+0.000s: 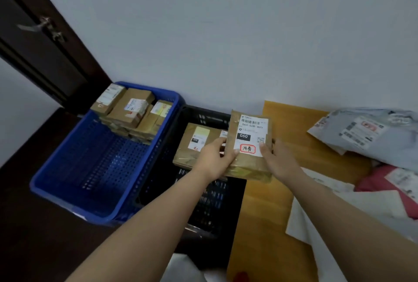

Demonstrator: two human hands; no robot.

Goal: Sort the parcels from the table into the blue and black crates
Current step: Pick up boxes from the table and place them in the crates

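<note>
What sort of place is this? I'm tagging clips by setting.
Probably a makeshift parcel-sorting spot in an ordinary room: a blue crate and black crate holding labelled boxes, mailer bags on a wooden table, a plain wall and a door.

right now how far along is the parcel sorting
Partly done. Several brown boxes are stacked at the far end of the blue crate, and at least one brown parcel lies in the black crate. In hand: the left hand and right hand hold a brown labelled parcel at the black crate's edge. Left: grey, red and white mailer bags on the wooden table.
</note>
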